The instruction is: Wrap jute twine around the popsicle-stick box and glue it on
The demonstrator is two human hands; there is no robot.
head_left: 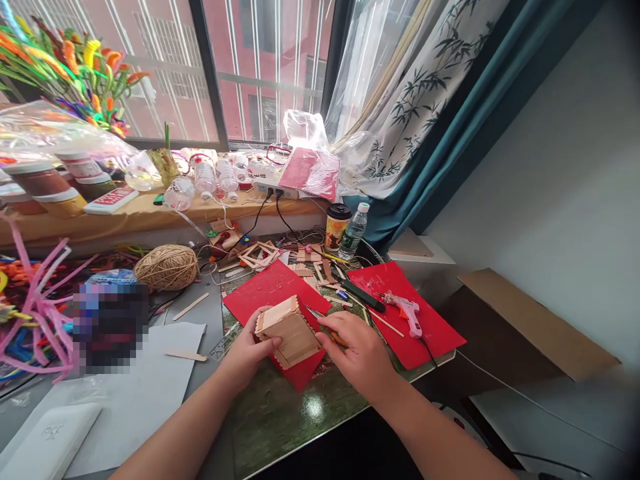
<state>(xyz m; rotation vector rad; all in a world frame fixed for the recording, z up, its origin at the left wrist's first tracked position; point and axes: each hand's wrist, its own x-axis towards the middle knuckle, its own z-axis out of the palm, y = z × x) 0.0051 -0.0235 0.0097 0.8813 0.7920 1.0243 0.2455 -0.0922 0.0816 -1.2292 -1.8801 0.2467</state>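
My left hand (250, 347) grips a small box made of wooden craft sticks (295, 339), its thumb on the near face and its fingers behind. The box is tilted, with scalloped stick ends along its edges. Closed at the box's right side, my right hand (360, 353) holds a tool with a thin metal tip and an orange handle (336, 337). Its kind is mostly hidden by the fingers. The tip lies by the box's upper right edge; I cannot tell whether it touches. Under the box is a red sheet (275, 287).
A pink glue gun (410, 313) rests on another red sheet (435, 340) at right. Behind are loose craft sticks (260, 255), a paper cup (337, 227) and a water bottle (354, 232). Leftward lie a twine ball (167, 267) and a white power bank (53, 440).
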